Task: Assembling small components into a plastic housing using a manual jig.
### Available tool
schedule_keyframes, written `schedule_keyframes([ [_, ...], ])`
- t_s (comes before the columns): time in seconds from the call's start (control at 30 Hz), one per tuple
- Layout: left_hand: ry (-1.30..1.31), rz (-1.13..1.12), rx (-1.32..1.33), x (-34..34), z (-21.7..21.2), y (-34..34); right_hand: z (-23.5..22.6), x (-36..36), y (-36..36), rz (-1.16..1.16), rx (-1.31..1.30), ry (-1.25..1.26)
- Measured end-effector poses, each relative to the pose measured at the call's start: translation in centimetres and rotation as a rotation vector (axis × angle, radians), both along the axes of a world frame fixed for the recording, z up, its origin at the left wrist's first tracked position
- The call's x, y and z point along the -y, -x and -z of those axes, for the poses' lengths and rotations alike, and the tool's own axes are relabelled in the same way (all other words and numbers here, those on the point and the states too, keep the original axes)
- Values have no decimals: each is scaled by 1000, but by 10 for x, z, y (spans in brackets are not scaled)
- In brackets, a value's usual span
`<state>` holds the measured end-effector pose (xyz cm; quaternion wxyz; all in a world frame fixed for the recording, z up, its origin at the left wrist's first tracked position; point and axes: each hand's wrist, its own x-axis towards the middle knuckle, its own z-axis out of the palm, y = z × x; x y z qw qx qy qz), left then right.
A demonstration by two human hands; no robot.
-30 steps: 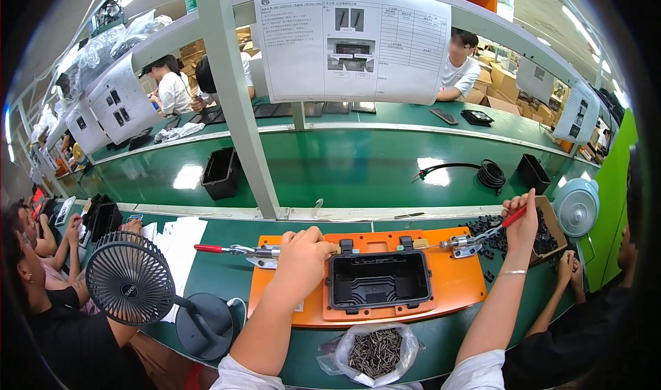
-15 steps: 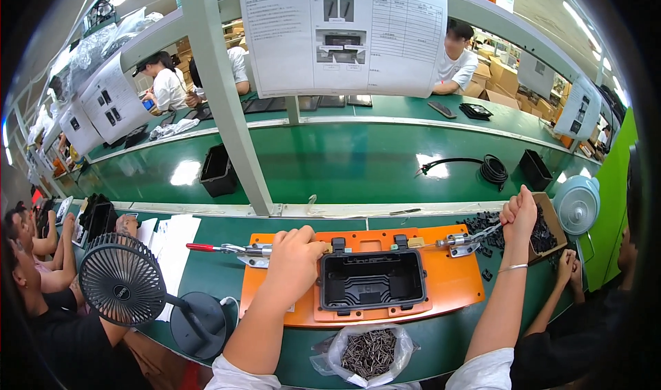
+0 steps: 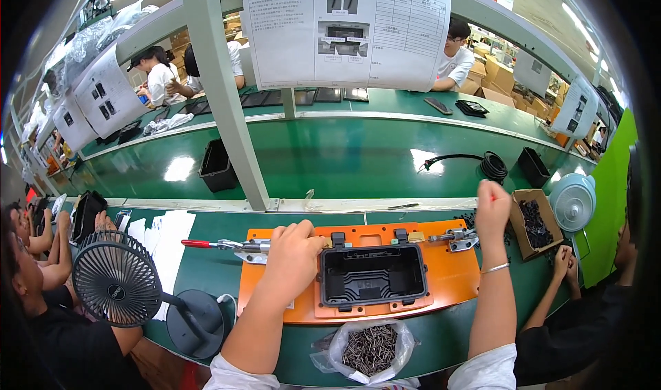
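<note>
A black plastic box [image 3: 372, 280], open side up, sits in an orange fixture [image 3: 454, 273] with a toggle clamp at either end. My right hand [image 3: 491, 211] is a fist raised over the right toggle clamp [image 3: 460, 238]; a bit of red shows between its fingers, like the clamp's handle, most of which is hidden. My left hand [image 3: 292, 256] lies closed over the inner end of the left toggle clamp [image 3: 253, 249], fingertips against the box's left corner. What those fingers grip is hidden. The left clamp's red handle [image 3: 196, 243] lies out to the left.
A bag of screws [image 3: 370, 349] stands in front of the fixture. On the left is a black fan [image 3: 117, 287] beside white papers [image 3: 169, 235]. A carton of small black parts [image 3: 533, 225] and a pale blue fan [image 3: 573, 201] stand right, near another person's hands [image 3: 568, 262].
My right hand has swung inward to the left, and the clamp linkage that stretched out to it no longer shows extended. My left hand has stayed at the box's left corner.
</note>
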<state>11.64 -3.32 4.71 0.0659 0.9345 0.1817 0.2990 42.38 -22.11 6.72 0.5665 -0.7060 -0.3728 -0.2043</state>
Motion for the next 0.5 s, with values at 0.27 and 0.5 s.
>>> schedule_keyframes([
  [0.27, 49, 0, 10, -2, -3, 8, 17, -19, 50, 84, 330, 542],
  [0.5, 481, -139, 614, -28, -5, 51, 19, -16, 51, 120, 330, 564],
])
